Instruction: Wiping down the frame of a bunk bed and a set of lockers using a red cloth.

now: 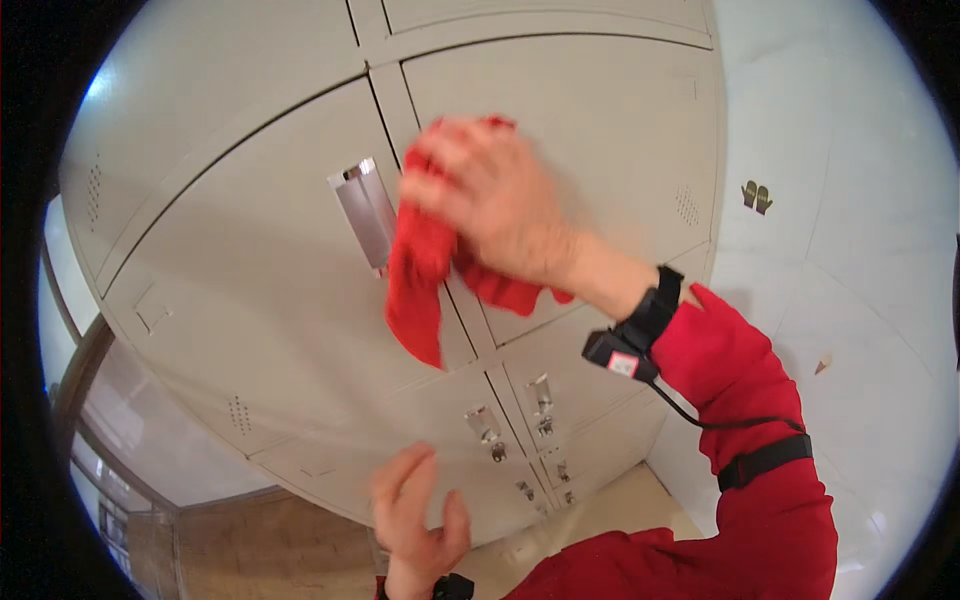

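Observation:
My right hand point(510, 199), blurred, presses a bunched red cloth point(420, 292) against the front of a beige metal locker cabinet point(262, 247). Part of the cloth hangs below my fingers, across the gap between two doors. Beside it on the left door is a recessed metal handle point(366, 214), its right edge partly covered by the cloth. Lower down, my left hand point(420, 502) is raised in front of the lower doors, fingers apart and holding nothing. Black straps with small devices are on both wrists; a cable runs up my right sleeve.
Smaller handles point(482, 425) and keyed locks point(499, 451) line the lower doors. A pale wall point(825, 225) with small stickers point(756, 197) stands to the right of the cabinet. At lower left are a brown wooden surface point(247, 547) and a curved brown rail point(79, 367).

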Motion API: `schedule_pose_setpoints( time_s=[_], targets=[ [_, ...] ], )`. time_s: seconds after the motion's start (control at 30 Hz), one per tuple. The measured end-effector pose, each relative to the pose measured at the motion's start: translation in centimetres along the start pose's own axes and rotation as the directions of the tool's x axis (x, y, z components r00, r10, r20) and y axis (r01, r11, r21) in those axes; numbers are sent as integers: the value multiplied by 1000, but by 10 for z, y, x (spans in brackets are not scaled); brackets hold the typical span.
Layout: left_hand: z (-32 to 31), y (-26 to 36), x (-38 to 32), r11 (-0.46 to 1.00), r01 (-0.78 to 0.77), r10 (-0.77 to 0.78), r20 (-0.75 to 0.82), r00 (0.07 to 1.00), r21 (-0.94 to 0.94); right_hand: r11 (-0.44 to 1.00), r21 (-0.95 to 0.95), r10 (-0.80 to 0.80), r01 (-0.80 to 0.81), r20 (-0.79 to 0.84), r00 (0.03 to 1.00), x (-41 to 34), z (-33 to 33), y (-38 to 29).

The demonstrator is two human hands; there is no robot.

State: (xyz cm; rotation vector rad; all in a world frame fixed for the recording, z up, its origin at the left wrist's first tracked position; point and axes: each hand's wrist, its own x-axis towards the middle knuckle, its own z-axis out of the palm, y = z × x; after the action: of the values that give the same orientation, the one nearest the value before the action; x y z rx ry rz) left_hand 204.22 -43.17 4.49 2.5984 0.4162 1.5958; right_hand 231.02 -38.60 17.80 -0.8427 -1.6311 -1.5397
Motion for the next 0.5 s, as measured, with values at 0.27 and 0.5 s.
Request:
schedule_pose_setpoints(
  time_s=[0.27, 0.5],
  targets=[
    [62, -28, 6, 985, -86, 44, 266, 963, 149, 945, 191, -298, 266, 163, 941, 3, -18, 12],
    [79, -54, -8, 939, -65, -44, 304, 952, 338, 995, 103, 14, -13, -17, 1000, 19, -31, 85]
  ],
)
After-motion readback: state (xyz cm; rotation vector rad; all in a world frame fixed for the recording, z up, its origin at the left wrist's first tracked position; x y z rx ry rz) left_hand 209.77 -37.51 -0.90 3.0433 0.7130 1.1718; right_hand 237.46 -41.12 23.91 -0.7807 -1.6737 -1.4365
